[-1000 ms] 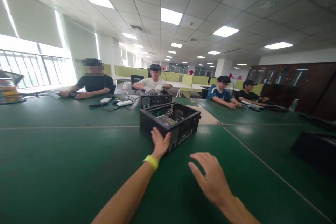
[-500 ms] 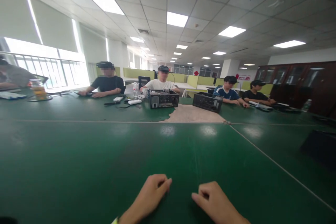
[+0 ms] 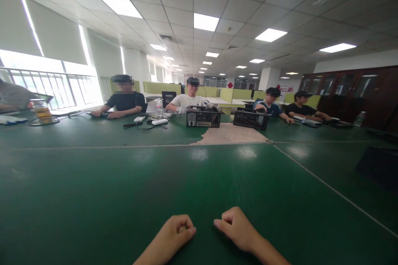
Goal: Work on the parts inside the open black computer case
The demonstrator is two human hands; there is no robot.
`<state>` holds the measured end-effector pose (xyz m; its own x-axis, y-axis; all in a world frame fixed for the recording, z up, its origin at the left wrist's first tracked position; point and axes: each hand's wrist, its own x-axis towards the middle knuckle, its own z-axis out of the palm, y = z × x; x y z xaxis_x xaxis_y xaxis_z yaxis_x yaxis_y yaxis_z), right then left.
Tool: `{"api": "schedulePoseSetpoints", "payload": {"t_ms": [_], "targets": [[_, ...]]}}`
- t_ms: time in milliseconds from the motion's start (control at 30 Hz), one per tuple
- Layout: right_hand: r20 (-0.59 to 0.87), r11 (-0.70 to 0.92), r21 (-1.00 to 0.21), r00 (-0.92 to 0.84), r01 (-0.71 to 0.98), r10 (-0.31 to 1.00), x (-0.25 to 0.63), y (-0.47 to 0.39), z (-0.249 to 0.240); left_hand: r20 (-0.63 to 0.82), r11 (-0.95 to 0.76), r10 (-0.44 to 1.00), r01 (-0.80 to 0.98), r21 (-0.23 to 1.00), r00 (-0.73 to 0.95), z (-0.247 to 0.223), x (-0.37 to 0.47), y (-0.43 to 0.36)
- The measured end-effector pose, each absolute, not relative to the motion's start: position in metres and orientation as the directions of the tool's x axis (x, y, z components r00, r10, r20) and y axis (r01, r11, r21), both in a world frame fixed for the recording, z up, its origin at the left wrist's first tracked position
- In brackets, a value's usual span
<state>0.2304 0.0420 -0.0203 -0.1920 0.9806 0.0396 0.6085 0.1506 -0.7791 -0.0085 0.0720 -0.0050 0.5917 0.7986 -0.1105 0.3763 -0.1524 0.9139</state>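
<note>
Just above the green tabletop (image 3: 174, 182), near its front edge, are both my hands. My left hand (image 3: 174, 234) is loosely curled, with the thumb against the bent fingers. My right hand (image 3: 234, 227) is curled the same way, its thumb pointing left toward the other hand. A narrow strip of tabletop separates the two. No object shows in either one.
Across the table, two black computer cases (image 3: 203, 116) (image 3: 250, 119) stand before seated people. A jar of amber liquid (image 3: 42, 110), a white power strip (image 3: 159, 122) and a water bottle (image 3: 159, 108) sit farther left. A dark object (image 3: 377, 167) lies at right.
My left hand has moved slightly left and down, my right hand left and up. Both computer cases have shifted right, and the view has turned a little.
</note>
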Motion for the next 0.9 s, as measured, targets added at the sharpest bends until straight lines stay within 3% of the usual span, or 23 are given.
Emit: {"api": "schedulePoseSetpoints", "payload": {"t_ms": [400,700,900], "targets": [[0.062,0.196,-0.598,-0.199,0.777,0.978,0.222,0.041,-0.011,-0.144,-0.133,0.823,0.434,0.891,0.549,-0.003,-0.006,0.074],[0.129,0.226,-0.555,-0.185,0.800,0.974,0.219,0.031,-0.002,-0.125,-0.150,0.829,0.430,0.890,0.546,0.000,-0.005,0.075],[0.098,0.113,-0.517,-0.072,0.848,0.993,0.216,0.025,0.006,-0.176,-0.106,0.833,0.464,0.880,0.525,-0.006,-0.004,0.074]]}}
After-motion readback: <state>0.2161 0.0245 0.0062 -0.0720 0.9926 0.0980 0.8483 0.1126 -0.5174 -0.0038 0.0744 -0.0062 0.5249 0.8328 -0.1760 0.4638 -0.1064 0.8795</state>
